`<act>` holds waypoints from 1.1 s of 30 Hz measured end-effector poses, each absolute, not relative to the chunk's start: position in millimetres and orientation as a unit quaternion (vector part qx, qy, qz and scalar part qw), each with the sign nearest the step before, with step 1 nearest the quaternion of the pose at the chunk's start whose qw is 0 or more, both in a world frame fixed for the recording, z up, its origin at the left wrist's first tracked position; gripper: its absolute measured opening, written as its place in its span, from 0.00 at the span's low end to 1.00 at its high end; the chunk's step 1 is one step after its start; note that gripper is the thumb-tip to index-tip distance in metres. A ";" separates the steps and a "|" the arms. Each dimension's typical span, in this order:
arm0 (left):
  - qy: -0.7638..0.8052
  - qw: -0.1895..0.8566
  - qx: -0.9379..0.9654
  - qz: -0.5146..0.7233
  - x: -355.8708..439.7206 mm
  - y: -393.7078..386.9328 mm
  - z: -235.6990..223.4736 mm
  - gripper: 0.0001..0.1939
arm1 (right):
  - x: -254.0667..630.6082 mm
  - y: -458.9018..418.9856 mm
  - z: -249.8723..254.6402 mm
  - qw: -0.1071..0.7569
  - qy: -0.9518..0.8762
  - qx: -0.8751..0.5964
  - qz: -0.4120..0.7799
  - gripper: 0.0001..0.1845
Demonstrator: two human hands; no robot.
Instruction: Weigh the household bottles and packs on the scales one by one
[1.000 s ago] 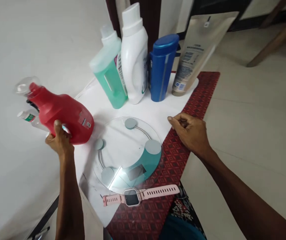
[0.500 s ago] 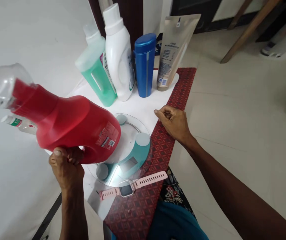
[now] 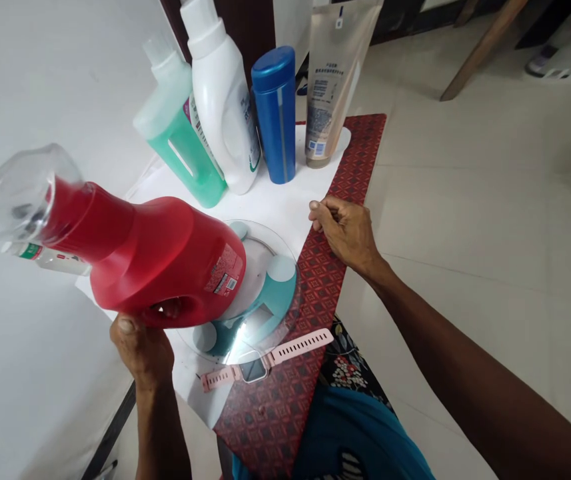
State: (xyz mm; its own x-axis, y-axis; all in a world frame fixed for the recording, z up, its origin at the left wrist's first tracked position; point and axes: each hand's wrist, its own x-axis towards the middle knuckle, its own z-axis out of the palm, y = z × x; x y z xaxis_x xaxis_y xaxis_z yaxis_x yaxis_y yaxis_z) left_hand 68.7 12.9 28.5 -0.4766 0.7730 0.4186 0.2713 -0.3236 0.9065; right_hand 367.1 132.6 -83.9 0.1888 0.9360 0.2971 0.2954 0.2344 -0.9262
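My left hand (image 3: 141, 347) grips the handle of a red detergent bottle (image 3: 160, 260) with a clear cap (image 3: 12, 193). The bottle is tilted on its side in the air, its base over the left part of a round glass scale (image 3: 270, 293). My right hand (image 3: 348, 232) rests with curled fingers on the red patterned mat (image 3: 315, 300), at the edge of the white sheet (image 3: 275, 203), holding nothing. A pink smartwatch (image 3: 265, 357) lies just in front of the scale.
At the back stand a green bottle (image 3: 180, 140), a white bottle (image 3: 222, 100), a blue flask (image 3: 278, 113) and a beige pouch (image 3: 330, 80). A small clear bottle (image 3: 50, 259) lies at the left behind the red one. Tiled floor lies to the right.
My left hand has lifted the red bottle from the left side of the sheet and brought it nearer, over the scale. My right hand has stayed on the mat.
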 end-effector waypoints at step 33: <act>0.433 0.328 0.514 0.664 205.6 174.1 57.6 0.39 | 370.0 146.6 -112.3 0.646 -0.522 -0.542 0.128 0.50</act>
